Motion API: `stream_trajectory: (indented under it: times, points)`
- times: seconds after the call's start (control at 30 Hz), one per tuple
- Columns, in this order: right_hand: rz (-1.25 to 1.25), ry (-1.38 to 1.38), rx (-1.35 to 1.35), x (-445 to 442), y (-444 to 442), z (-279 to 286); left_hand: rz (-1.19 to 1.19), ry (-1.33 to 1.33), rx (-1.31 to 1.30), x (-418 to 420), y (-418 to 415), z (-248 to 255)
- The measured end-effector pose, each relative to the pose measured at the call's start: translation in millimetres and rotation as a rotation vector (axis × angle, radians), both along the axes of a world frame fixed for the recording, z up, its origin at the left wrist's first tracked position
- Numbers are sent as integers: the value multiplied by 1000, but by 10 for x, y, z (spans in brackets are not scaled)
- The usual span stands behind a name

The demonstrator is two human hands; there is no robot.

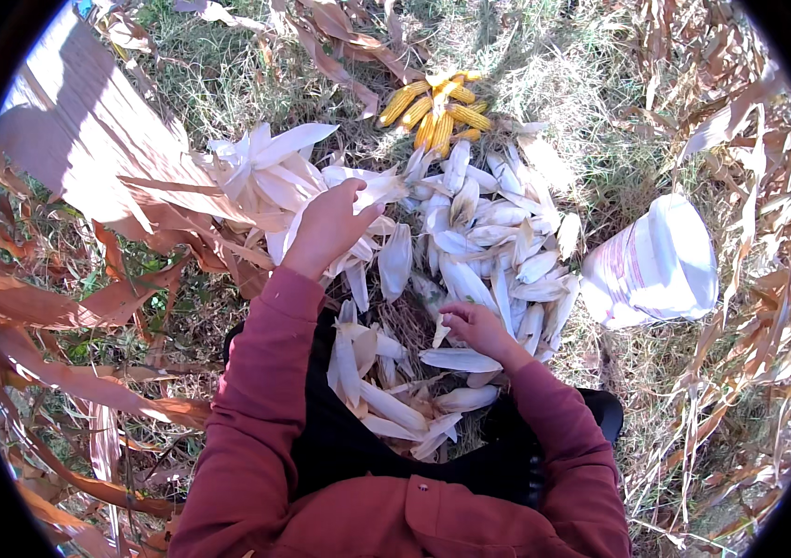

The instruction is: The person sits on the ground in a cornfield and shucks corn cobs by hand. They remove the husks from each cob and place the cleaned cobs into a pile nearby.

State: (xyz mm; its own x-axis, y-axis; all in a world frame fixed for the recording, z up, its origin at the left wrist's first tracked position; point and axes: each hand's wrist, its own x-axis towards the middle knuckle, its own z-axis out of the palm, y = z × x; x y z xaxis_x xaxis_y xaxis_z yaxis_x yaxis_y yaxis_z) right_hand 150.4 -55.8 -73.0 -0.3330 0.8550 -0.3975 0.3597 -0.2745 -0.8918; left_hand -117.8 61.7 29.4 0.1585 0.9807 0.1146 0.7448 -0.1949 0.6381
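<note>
My left hand [329,227] is over a heap of loose pale corn husks [277,167], thumb and index finger apart, nothing visible between them. Part of its palm side is hidden. My right hand [483,331] hovers at the near edge of a pile of corn ears still in dry husks [486,230]. Its fingers are loosely curled and apart, with no held thing visible. Just below it lies a single husk-covered ear [460,360]. More husks and husked-over ears [388,404] lie between my legs. Beyond the pile, several bare yellow corn cobs [443,115] are stacked together.
A white bucket [640,268] with reddish marks lies tilted on the dry grass [563,77] at the right. Dry corn stalks and leaves [88,307] crowd the left side, and more dry leaves [765,293] line the right. A broad pale sheet-like piece [95,118] slopes in at upper left.
</note>
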Motion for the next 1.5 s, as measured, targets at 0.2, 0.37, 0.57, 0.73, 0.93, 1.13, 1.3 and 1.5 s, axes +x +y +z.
stream_trajectory:
  times: [0.2, 0.37, 0.57, 0.73, 0.93, 1.13, 1.3, 1.5]
  points:
    - [19, -195, 27, 416, -529, -407, -69, 73, 39, 174, -45, -37]
    - [193, -334, 161, 182, -466, -392, -119, 168, -98, 255, -81, -160]
    - [228, -797, 214, 375, -385, -729, -196, 265, -19, 361, -161, -135]
    - [66, -832, 102, 639, -306, -1224, -262, 304, -38, 405, -188, -189]
    - [-329, -274, -332, 244, -338, -1917, -331, 242, -67, 518, -328, -135]
    - [-957, 424, -744, -264, -244, -2147, -353, 291, -72, 532, -331, -157]
    - [-954, 461, -836, -268, -194, -1728, -380, 306, -33, 543, -334, -144]
    - [-582, 473, -1013, -342, -582, -432, -377, 301, -44, 582, -282, -196]
